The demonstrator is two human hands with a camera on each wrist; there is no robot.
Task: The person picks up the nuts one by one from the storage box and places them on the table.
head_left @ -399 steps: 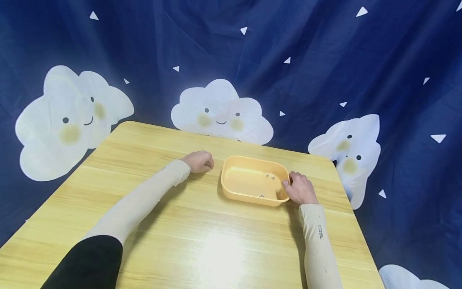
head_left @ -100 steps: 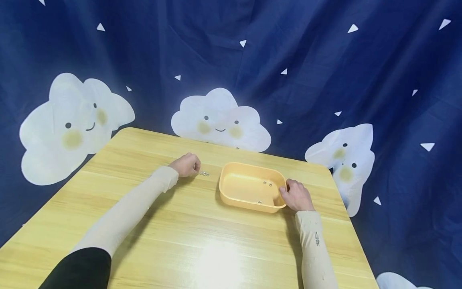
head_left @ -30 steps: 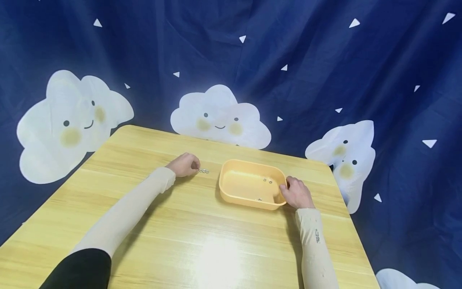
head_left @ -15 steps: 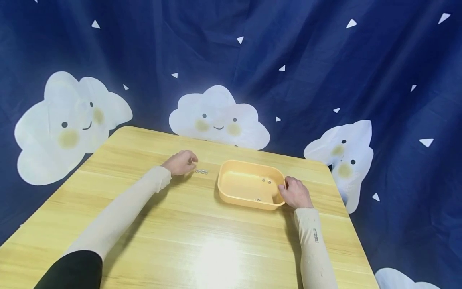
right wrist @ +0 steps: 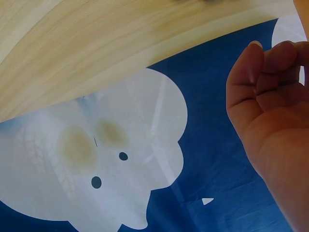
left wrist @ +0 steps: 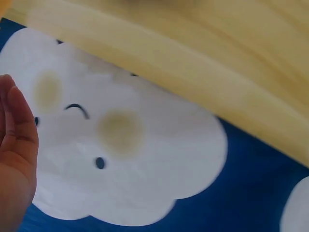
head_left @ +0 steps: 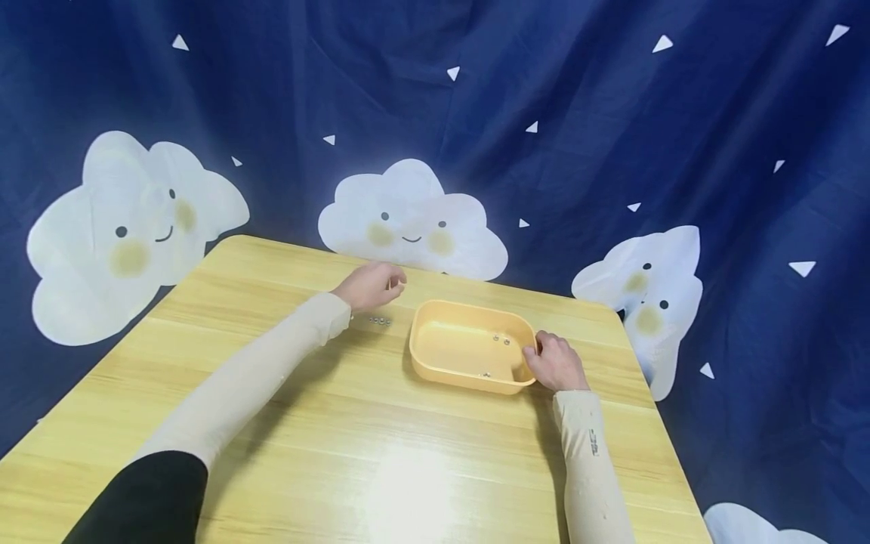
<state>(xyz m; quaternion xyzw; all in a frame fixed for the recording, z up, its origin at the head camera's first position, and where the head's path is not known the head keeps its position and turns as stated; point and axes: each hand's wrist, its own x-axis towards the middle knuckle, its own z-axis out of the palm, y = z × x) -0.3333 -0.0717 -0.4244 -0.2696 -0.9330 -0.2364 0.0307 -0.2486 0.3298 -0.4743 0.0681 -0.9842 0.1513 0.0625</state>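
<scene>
On the wood-grain table (head_left: 340, 431), a yellow-orange plastic bin (head_left: 462, 380) with rounded corners sits right of centre. The right hand (head_left: 557, 363) grips the bin at its right end, thumb over the rim. A short row of 4 small silver beads (head_left: 382, 322) lies on the tabletop, left of the bin and well apart from the right hand. The left hand (head_left: 370, 286) hovers beyond the row, near the bin's far left corner; its fingers are loosely curved, with nothing visible between them. Inside the bin, 2 shiny beads (head_left: 506, 342) rest toward the right; further tiny shiny pieces (head_left: 485, 375) lie by the near wall, too small to count.
</scene>
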